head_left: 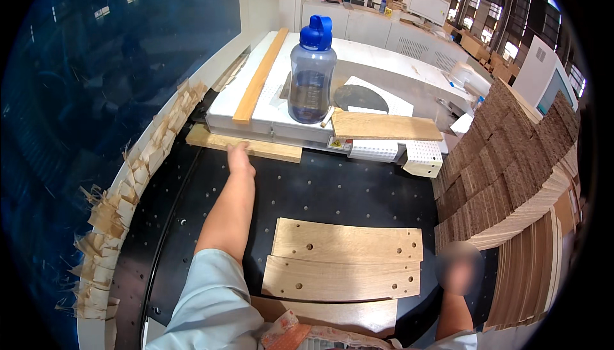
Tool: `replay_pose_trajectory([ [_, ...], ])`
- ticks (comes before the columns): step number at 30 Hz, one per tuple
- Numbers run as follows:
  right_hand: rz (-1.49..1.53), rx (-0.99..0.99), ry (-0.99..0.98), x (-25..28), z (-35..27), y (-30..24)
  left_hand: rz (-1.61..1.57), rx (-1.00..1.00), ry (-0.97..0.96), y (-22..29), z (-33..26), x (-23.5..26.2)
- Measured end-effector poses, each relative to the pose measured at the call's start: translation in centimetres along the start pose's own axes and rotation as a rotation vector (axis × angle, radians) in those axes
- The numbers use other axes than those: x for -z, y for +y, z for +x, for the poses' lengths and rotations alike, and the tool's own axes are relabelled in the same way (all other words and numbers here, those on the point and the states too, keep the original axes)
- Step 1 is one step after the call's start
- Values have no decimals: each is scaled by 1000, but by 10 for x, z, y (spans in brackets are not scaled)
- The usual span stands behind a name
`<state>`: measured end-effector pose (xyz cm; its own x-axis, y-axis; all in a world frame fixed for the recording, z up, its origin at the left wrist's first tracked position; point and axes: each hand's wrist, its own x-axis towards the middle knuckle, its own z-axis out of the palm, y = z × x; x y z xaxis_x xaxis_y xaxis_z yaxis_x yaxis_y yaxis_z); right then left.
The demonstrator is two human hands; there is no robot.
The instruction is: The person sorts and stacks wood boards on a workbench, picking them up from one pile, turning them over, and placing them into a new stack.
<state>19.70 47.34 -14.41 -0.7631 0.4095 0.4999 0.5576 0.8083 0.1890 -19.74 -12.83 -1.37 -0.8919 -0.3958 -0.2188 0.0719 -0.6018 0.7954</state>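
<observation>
Nearest, two drilled plywood panels (pixel 345 257) lie overlapping on the black perforated table (pixel 345 190). The right hand (pixel 459 272) hangs just right of them, beside a tall stack of wooden panels (pixel 511 164); it is blurred, so whether it is open or closed cannot be told. Farther off, the left hand (pixel 239 156) reaches out, fingers stretched flat, touching a wooden strip (pixel 246 145) at the table's far edge. Beyond, a water bottle with a blue cap (pixel 311 72) stands upright on the white machine bed (pixel 384 62), between a long wooden slat (pixel 261 76) and a short board (pixel 384 126).
</observation>
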Motion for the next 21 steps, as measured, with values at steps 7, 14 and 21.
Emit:
replay_pose_trajectory([
  [7, 6, 96, 96, -15, -7, 9, 240, -107, -112, -25, -20, 6],
  [14, 105, -45, -293, 116, 28, -71, 280, 34, -80, -33, 0, -1],
  [21, 144, -61, -277, 87, 20, -57, 232, 65, -157, -50, 26, 14],
])
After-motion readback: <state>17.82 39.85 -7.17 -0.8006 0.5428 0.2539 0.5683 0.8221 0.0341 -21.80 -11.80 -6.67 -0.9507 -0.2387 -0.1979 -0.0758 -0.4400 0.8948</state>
